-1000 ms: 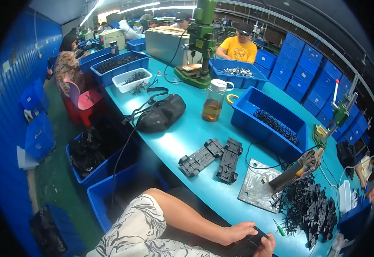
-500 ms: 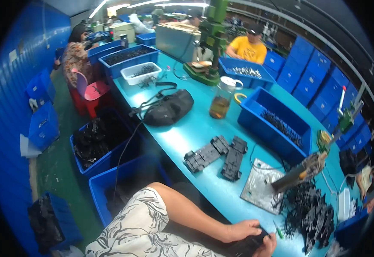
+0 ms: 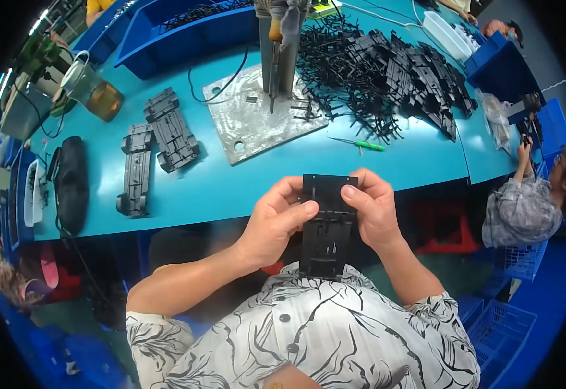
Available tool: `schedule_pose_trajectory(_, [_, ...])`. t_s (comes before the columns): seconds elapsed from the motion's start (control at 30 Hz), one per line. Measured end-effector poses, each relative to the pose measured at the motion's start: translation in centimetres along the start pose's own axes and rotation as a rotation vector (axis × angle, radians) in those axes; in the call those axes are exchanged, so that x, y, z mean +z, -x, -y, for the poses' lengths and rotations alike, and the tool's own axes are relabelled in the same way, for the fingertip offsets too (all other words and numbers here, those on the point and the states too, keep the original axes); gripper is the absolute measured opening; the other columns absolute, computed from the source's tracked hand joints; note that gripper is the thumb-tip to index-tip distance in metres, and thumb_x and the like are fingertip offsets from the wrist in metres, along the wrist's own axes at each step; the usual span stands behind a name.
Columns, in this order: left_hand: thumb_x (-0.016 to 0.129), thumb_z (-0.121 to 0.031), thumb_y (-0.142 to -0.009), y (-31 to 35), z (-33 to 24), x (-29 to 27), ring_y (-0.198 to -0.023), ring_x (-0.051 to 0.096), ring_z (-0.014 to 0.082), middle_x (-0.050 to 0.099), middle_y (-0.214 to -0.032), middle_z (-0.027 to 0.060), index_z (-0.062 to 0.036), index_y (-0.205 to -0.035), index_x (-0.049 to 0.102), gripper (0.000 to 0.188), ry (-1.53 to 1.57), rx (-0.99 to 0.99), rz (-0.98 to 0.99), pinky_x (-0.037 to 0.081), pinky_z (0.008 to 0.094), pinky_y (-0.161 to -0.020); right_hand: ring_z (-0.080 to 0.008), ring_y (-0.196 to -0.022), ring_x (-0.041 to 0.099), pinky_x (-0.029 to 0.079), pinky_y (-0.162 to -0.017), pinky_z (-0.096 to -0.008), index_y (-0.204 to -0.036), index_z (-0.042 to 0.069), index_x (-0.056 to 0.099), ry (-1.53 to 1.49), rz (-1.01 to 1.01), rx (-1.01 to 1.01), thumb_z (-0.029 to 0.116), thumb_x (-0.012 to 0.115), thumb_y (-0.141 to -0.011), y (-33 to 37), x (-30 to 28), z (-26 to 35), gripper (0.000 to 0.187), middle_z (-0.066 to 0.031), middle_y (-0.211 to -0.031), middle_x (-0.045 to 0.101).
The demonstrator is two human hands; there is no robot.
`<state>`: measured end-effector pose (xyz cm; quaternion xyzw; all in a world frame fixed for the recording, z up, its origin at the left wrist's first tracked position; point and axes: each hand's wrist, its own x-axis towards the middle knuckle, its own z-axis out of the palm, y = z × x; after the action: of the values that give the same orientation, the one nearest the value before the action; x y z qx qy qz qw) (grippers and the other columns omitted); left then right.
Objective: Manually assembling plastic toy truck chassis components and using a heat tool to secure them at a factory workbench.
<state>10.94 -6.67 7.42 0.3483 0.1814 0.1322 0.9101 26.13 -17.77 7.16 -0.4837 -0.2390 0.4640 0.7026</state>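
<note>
Plastic part [image 3: 326, 227] between both hands, metal plate [image 3: 263, 113] on table [image 3: 231, 188] beyond.

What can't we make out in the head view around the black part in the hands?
- Black plastic part, head view: side edges covered by left hand and right hand; underside faces away.
- Soldering tool: top cut off by the picture's upper edge.
- Pile of black parts: single pieces too tangled to count.

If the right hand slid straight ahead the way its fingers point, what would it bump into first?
The right hand points left across the black plastic part, so it would likely meet that part first, then the left hand on its other side.
</note>
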Motion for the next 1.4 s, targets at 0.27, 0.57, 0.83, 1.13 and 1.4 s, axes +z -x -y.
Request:
schedule_pose_trajectory(0.27, [0.057,-0.009,-0.089,0.0,0.3,-0.7,-0.097,0.058,0.0151,0.058,-0.108,0.0072,-0.004,-0.116,0.05,0.029,0.032,-0.058,-0.032,0.05,0.0311,-0.081,-0.0049,-0.068,0.05,0.041,-0.062,-0.02,-0.08,0.005,0.054,0.094,0.025,0.025,0.005,0.062,-0.085,0.2,-0.6,-0.3,0.01,0.0004,-0.077,0.058])
schedule_pose_trajectory(0.57, [0.053,-0.017,-0.093,-0.2,0.4,-0.9,-0.096,0.059,0.014,0.059,-0.107,0.0057,-0.0056,-0.113,0.052,0.023,0.06,-0.073,-0.075,0.051,0.0336,-0.08,-0.0043,-0.068,0.05,0.04,-0.063,-0.0198,-0.079,0.005,0.054,0.144,0.053,-0.055,0.004,0.063,-0.085,0.3,-0.6,-0.5,0.01,0.0008,-0.077,0.057])
schedule_pose_trajectory(0.83, [0.054,-0.013,-0.09,-0.4,0.3,-0.9,-0.088,0.058,0.0127,0.06,-0.096,0.0047,-0.0061,-0.099,0.053,0.012,0.058,-0.089,-0.125,0.049,0.0308,-0.079,-0.0041,-0.067,0.048,0.038,-0.06,-0.0195,-0.078,0.005,0.054,0.195,0.062,-0.018,0.004,0.063,-0.084,0.4,-0.7,-1.1,0.012,0.0012,-0.075,0.056])
schedule_pose_trajectory(1.13, [0.052,-0.012,-0.088,-0.6,0.6,-1.3,-0.081,0.054,0.0105,0.056,-0.089,0.0016,-0.0092,-0.097,0.049,0.01,0.008,-0.091,-0.145,0.046,0.0312,-0.079,-0.004,-0.065,0.046,0.036,-0.059,-0.0195,-0.078,0.004,0.053,0.213,0.08,-0.033,0.004,0.063,-0.085,0.5,-0.2,-1.2,0.012,0.001,-0.075,0.055])
schedule_pose_trajectory(1.4, [0.051,-0.013,-0.094,-0.4,0.5,-0.9,-0.087,0.057,0.0094,0.058,-0.098,0.0049,-0.0039,-0.106,0.051,0.015,-0.036,0.029,-0.054,0.048,0.0246,-0.076,-0.0041,-0.068,0.048,0.039,-0.062,-0.0195,-0.08,0.004,0.053,0.127,0.036,-0.039,0.004,0.061,-0.086,0.1,-0.2,-0.9,0.01,0.0007,-0.077,0.056])
